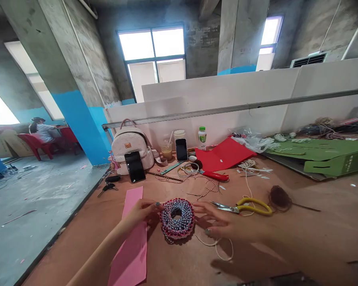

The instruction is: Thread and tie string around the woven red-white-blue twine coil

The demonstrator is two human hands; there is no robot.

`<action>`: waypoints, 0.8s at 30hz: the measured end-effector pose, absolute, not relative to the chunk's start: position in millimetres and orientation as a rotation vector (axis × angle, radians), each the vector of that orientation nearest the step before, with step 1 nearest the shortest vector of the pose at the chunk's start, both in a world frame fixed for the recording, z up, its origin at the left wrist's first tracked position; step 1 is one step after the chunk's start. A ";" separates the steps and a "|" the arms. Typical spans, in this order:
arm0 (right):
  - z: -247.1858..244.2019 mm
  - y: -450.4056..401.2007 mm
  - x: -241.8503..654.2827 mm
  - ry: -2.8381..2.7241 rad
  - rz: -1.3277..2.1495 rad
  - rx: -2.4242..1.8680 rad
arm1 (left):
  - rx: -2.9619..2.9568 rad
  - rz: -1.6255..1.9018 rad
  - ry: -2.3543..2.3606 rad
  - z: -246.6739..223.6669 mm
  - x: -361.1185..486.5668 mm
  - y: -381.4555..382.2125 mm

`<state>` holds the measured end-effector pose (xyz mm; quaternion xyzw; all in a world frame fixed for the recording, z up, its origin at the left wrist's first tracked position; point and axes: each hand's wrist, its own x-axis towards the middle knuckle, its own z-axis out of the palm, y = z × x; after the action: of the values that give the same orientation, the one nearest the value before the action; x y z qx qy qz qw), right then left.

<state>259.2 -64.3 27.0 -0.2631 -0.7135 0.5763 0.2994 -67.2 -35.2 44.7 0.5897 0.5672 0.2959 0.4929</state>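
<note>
A ring of braided cord (170, 227), dark blue and white with a red and pink edge, stands tilted over the table in front of me. My left hand (147, 210) grips its left edge between thumb and fingers. At its right side is my right hand (219, 222), fingers spread, the index fingertip at the ring's upper right edge; whether it touches is hard to tell. A thin white cord (223, 257) trails beneath that hand. Just beyond it lie yellow-handled scissors (253, 205). Under my left forearm is a pink strip (134, 248).
Along the back stand a backpack (133, 143), two phones (135, 167), a drink cup (167, 151) and a white bottle (202, 139). Red sheets (223, 153), a red-handled tool (215, 175) and a brown yarn bundle (279, 198) lie around. A green box (331, 159) is at right. Someone sits far left.
</note>
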 end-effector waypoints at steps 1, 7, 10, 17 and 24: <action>21.6 -60.7 254.5 -1.875 1.608 -0.669 | 1.425 0.735 1.369 44.9 -63.8 -38.3; 6.7 -54.9 253.7 -1.593 1.775 -0.709 | 1.437 0.897 1.273 45.3 -47.0 -75.0; 8.5 -65.2 253.8 -1.545 1.695 -0.746 | 1.504 1.016 1.244 43.0 -39.3 -99.9; 12.5 -84.5 261.5 -1.686 1.435 -0.946 | 1.701 1.052 1.112 50.7 -25.1 -132.5; 42.9 -102.7 266.5 -1.773 1.236 -1.065 | 1.840 1.229 1.263 70.8 -16.0 -130.4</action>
<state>266.5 -102.7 42.9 -0.4126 -0.6871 0.4791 0.3579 -16.0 -130.4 70.8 0.6906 0.4740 0.4614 0.2926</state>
